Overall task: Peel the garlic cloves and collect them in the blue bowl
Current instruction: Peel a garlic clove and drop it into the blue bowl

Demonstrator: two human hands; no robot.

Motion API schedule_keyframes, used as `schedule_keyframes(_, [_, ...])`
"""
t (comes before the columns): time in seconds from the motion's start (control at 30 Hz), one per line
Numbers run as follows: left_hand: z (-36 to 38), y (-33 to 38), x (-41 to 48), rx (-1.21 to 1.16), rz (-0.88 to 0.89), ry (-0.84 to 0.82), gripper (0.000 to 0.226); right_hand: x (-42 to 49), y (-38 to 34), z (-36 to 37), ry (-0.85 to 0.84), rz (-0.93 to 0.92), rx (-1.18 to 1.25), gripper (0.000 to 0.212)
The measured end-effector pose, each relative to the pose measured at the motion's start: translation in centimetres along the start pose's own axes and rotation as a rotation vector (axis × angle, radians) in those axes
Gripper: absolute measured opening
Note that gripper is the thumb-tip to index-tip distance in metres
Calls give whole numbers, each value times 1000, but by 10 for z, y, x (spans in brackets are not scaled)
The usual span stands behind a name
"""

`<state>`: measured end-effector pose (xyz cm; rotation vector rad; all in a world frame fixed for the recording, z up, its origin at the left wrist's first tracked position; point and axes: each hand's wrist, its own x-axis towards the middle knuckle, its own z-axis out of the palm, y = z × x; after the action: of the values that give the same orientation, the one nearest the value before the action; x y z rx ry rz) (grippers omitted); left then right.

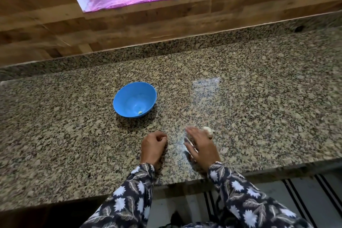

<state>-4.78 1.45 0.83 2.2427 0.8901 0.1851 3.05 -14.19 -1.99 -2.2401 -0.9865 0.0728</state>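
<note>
Pinching clove (164,138) — left hand (154,144); right hand (200,147) flat.

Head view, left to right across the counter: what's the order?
blue bowl → left hand → right hand. The garlic bulb overlaps the right hand's span, so it is left out of the order.
</note>
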Motion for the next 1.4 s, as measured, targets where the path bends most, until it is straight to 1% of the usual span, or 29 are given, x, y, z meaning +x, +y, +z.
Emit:
schedule_keyframes(0.1, [-2,1,2,-67,-47,-36,15,-1,-1,11,-250,25,-114,68])
schedule_keyframes(0.13, [-2,2,2,-51,-42,-37,15,0,0,12,-298,38,-147,73])
schedule_keyframes(0.27, [1,4,-4,194,108,-30,17,2,0,9,-373,48,-234,85])
schedule_keyframes(0.33, [1,7,-6,273,141,-30,15,2,-1,8,-386,48,-245,87])
schedule_keyframes(0.37, [1,10,-5,276,125,-39,13,2,-1,8,-392,49,-242,87])
schedule_keyframes(0.43, [0,16,0,202,53,-103,8,2,-1,7,-401,50,-228,86])
schedule_keyframes(0.5, [-1,22,5,59,-69,-229,4,1,-2,6,-406,50,-221,86])
schedule_keyframes(0.6, [-7,29,13,-152,-260,-403,8,2,-3,6,-415,51,-224,86])
schedule_keyframes(0.67, [-10,32,19,-184,-297,-470,9,2,-2,6,-408,51,-224,86])
schedule_keyframes(0.77, [-7,33,24,-75,-265,-488,6,1,-1,6,-413,52,-221,85])
schedule_keyframes(0.83, [-3,34,23,75,-204,-463,8,2,-1,6,-428,53,-226,82])
schedule_keyframes(0.9, [0,35,20,170,-129,-437,10,2,1,7,-432,50,-227,79])
schedule_keyframes(1.07, [8,33,12,310,103,-365,10,2,2,7,-393,43,-194,70])
schedule_keyframes(1.13, [12,32,12,321,131,-349,11,3,3,8,-386,45,-142,67])
schedule_keyframes(1.17, [12,31,13,303,110,-346,10,3,3,8,-370,54,-91,63])
schedule_keyframes(1.2, [10,29,14,216,36,-354,7,3,4,7,-336,83,-5,57])
schedule_keyframes(1.23, [7,27,15,31,-80,-378,3,4,4,6,-281,136,117,50])
schedule_keyframes(1.3, [-1,22,10,-503,-361,-417,14,4,5,6,-158,266,388,35])
schedule_keyframes(1.33, [-3,21,5,-733,-462,-408,17,3,5,6,-103,318,514,27])
schedule_keyframes(1.37, [-2,19,-2,-883,-527,-389,19,4,4,5,-70,371,629,20])
schedule_keyframes(1.4, [0,19,-9,-985,-568,-379,20,5,1,5,-54,421,723,19])
